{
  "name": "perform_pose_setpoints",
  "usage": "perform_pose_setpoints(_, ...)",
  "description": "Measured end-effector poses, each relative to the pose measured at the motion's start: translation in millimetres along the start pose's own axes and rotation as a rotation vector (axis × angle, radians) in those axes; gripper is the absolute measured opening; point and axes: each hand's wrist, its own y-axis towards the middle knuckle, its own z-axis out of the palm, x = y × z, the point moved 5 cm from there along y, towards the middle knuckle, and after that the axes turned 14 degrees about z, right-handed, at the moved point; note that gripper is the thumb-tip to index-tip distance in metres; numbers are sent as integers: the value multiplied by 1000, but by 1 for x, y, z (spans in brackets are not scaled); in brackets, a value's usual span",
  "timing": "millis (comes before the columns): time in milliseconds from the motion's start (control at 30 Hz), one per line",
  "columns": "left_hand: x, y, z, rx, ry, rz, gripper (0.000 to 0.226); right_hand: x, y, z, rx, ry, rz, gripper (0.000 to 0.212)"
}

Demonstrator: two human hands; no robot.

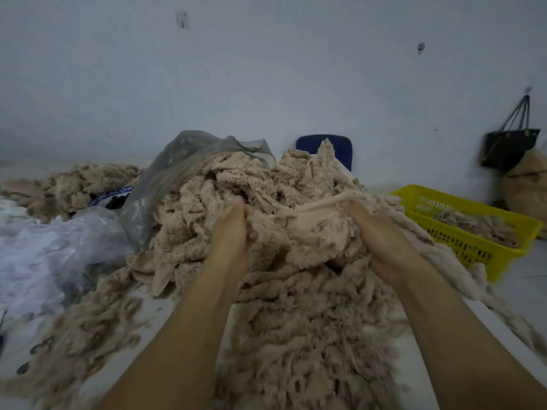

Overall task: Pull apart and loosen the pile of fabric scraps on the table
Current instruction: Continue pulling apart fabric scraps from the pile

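Two grips at work on my feed: left grip (233, 232) and right grip (379, 235) each curled round a stretched beige strip (312, 208) atop the pile of fabric scraps (296, 315), which covers the white desk (159, 306) between a plastic bag (189, 161) and a yellow basket (473, 247).

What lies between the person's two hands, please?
In the head view, a clump of beige fabric scraps spans the gap, gripped by the left hand and the right hand.

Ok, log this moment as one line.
left hand: grips pile | right hand: grips pile | piece: taut between hands | basket: right of pile, holds scraps
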Motion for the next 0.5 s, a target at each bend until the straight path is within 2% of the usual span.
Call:
perform_pose_setpoints(67, 5, 4, -7, -69, -84, -31, 48, -6, 2, -1, 6, 35, 24, 50)
perform_pose_setpoints(133, 13, 7, -17, -170, -156, -89, 48, -7, 2, -1, 9, 77, 23, 46)
perform_pose_setpoints(233, 20, 13, -49, -326, -418, -205, 41, 0, 4, -19, -46, 266, -4, 38)
perform_pose_setpoints(267, 21, 14, -56, -337, -445, -212, 40, 2, 4, -25, -65, 319, -12, 38)
perform_pose_setpoints(300, 22, 13, -58, -299, -348, -213, 42, 3, 4, -27, -71, 325, -12, 38)
perform_pose_setpoints(333, 23, 9, -53, -171, -104, -204, 46, 3, 4, -23, -55, 287, -1, 37)
perform_pose_setpoints(400, 23, -5, -21, 276, 503, -135, 64, -1, 4, -5, 20, 175, 20, 34)
perform_pose_setpoints(433, 26, -13, -3, 479, 667, -58, 77, 0, 3, 5, 58, 140, 24, 32)
perform_pose_setpoints(500, 18, -21, 25, 677, 669, 72, 91, 4, -1, 22, 133, 120, 32, 29)
